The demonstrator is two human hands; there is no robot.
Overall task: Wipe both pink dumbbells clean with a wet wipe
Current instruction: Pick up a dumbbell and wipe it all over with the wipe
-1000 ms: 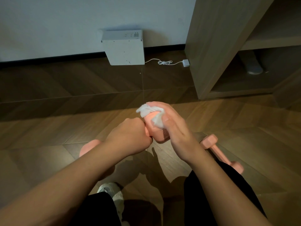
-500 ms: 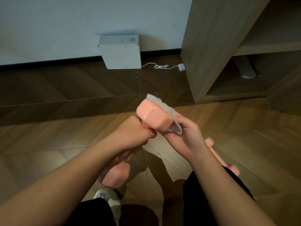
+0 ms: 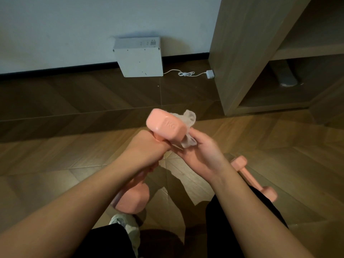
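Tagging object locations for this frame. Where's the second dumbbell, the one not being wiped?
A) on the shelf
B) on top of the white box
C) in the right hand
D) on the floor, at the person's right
D: the second dumbbell lies on the floor, touched by neither hand. The left hand grips the other dumbbell, and the right hand holds the wipe against its upper end.

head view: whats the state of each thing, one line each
held dumbbell: lifted, tilted, left hand grips its handle
wet wipe: crumpled, against that dumbbell's upper end, held by right hand
floor dumbbell: lying on the floor, untouched
white box: standing against the wall
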